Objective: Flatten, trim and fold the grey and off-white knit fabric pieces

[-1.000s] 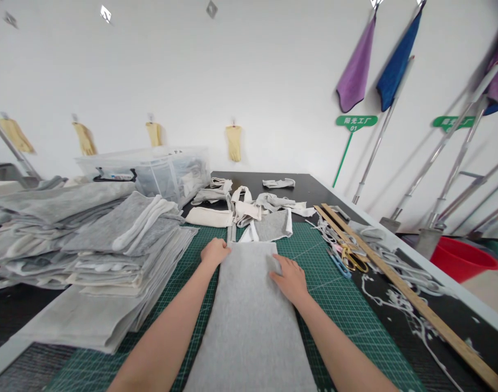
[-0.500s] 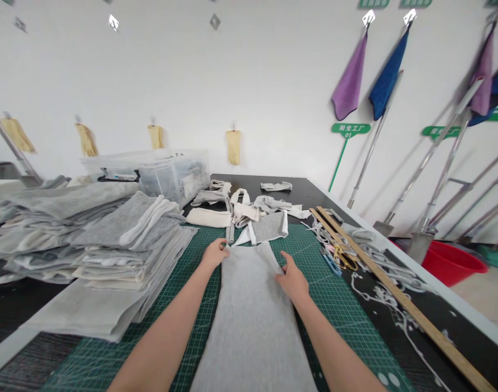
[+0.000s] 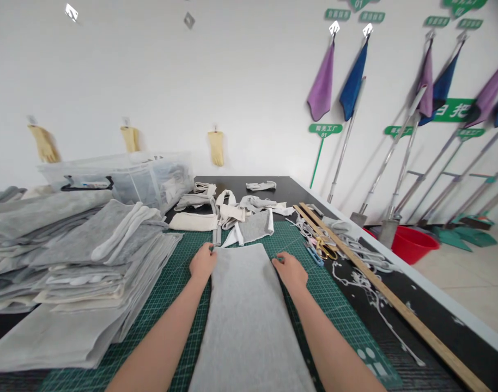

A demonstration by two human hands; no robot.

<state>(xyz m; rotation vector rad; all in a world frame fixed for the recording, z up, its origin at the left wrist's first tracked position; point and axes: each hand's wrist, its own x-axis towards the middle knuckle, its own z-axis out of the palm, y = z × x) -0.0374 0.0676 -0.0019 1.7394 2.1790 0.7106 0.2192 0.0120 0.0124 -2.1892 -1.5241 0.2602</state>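
A long light grey fabric piece (image 3: 249, 316) lies flat, running from the front of the view to the middle of the green cutting mat (image 3: 334, 316). My left hand (image 3: 203, 261) is closed at its far left corner, thumb and fingers pinched on the edge. A small dark spot shows at those fingertips, too small to name. On the opposite side, my right hand (image 3: 290, 270) pinches the right edge just below the far corner. Beyond the far edge lies a folded grey scrap (image 3: 255, 226) with white edging.
Stacked grey fabric (image 3: 105, 261) rises at left, before a clear plastic box (image 3: 130, 177). Loose scraps (image 3: 194, 221) lie at the back. At right are scissors (image 3: 326, 249), a blue-handled tool (image 3: 314, 255), a long wooden strip (image 3: 380, 288) and white cords (image 3: 365, 286).
The view has turned to the right. My right hand's fingers, more spread before, have drawn together at the fabric's edge. My left hand stays at the far left corner.
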